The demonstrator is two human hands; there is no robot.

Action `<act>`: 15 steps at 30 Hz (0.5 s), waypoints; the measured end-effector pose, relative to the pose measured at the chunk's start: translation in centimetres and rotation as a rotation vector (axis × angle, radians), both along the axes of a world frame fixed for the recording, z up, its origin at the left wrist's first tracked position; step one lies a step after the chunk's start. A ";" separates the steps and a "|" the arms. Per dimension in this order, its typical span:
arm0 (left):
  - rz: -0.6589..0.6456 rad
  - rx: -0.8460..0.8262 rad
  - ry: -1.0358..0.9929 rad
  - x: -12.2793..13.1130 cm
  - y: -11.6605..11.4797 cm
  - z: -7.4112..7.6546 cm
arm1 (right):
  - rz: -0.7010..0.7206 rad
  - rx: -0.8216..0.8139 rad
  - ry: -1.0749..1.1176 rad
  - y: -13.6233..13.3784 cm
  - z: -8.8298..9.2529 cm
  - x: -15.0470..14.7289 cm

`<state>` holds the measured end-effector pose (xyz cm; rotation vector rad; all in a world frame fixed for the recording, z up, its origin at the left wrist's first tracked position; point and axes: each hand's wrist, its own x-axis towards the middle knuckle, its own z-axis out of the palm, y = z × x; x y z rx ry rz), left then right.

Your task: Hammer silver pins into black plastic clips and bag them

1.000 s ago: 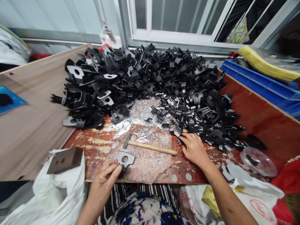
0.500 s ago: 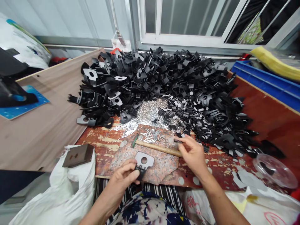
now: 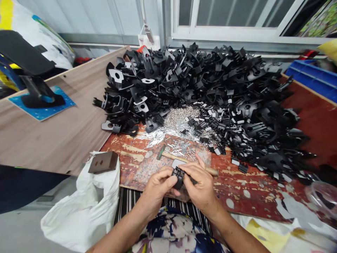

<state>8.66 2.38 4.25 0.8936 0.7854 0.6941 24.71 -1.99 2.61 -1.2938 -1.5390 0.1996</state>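
Observation:
My left hand (image 3: 158, 186) and my right hand (image 3: 200, 184) meet at the near edge of the worn red board (image 3: 252, 182). Together they grip a flat grey-and-black plate part (image 3: 178, 168) with a comb-like black end. My left fingers pinch its lower end; my right fingers close on a small black piece pressed against it, mostly hidden. Just beyond lies a wooden-handled hammer (image 3: 210, 171) with its green head (image 3: 159, 153) among loose silver pins (image 3: 176, 123). A big heap of black plastic parts (image 3: 205, 84) fills the far side.
A white bag (image 3: 79, 207) hangs at the near left with a dark metal block (image 3: 103, 162) on it. A light wooden tabletop (image 3: 50, 137) carries a black stand on a blue mat (image 3: 42, 105). A blue crate (image 3: 313, 75) sits far right, a clear lid (image 3: 322, 196) near right.
My right hand left the pile of small black pieces with one and came to the left hand. The left hand lifted the plate part off the stone slab. The view shifted left.

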 end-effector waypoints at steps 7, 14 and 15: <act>-0.068 0.013 0.025 -1.0 0.2 -1.0 | 0.125 -0.160 0.174 -1.3 0.0 -1.3; -0.026 0.137 0.219 -2.1 0.2 -2.2 | 0.278 -0.428 -0.022 -0.7 0.4 3.0; -0.002 0.165 0.248 -2.2 0.2 -2.1 | 0.184 -0.426 -0.112 0.0 0.2 4.6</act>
